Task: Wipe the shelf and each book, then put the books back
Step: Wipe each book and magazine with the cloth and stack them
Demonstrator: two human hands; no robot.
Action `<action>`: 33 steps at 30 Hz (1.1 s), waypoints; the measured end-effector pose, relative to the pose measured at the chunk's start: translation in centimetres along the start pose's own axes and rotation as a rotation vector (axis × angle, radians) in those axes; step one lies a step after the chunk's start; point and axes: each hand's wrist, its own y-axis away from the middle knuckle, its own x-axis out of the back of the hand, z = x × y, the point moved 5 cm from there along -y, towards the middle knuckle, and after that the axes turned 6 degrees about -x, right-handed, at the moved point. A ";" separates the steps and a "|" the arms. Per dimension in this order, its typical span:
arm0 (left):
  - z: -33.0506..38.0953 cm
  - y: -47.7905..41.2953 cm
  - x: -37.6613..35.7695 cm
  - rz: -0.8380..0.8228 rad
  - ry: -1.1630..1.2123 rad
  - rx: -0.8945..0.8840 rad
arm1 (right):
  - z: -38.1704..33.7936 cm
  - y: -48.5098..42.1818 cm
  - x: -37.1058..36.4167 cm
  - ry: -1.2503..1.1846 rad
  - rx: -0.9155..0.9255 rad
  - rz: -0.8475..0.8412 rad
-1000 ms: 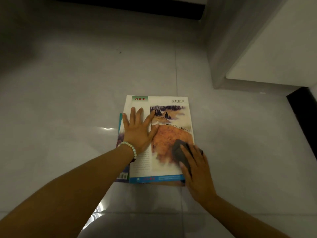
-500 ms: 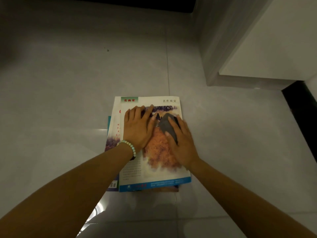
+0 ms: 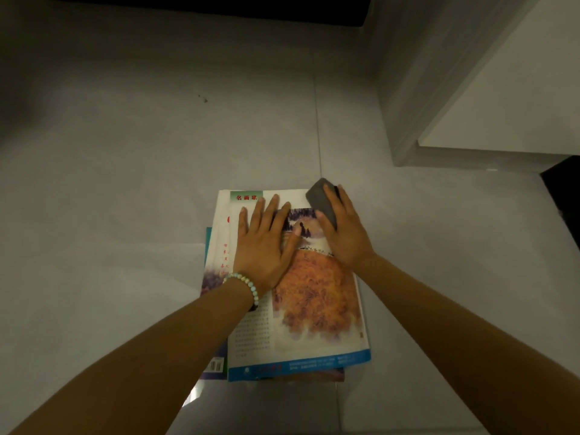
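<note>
Right hand [image 3: 345, 237], clutching grey cloth [image 3: 320, 200], up from mid-cover to top book's [image 3: 314, 306] far corner; left hand [image 3: 262, 246] flat.

Open floor [image 3: 125, 215] left of book stack [image 3: 314, 309]; white cabinet [image 3: 502, 105] far right.
</note>
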 end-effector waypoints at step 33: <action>4.0 5.5 -1.0 -0.154 0.050 -0.199 | 3.5 18.4 2.6 -0.688 -0.372 0.107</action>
